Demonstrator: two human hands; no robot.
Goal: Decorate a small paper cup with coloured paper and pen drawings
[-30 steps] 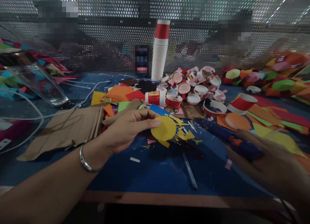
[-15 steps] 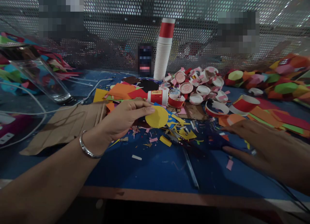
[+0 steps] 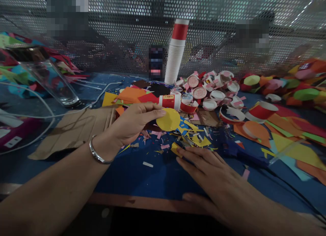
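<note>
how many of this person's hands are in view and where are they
2: the left hand, left of centre, pinches a yellow disc; the right hand, lower right, reaches to a yellow scrap. Neither is hidden.

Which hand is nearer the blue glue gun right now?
Right. The right hand is just left of the blue glue gun and toward the wearer, not holding it; the left hand is farther left, holding the yellow paper circle.
</note>
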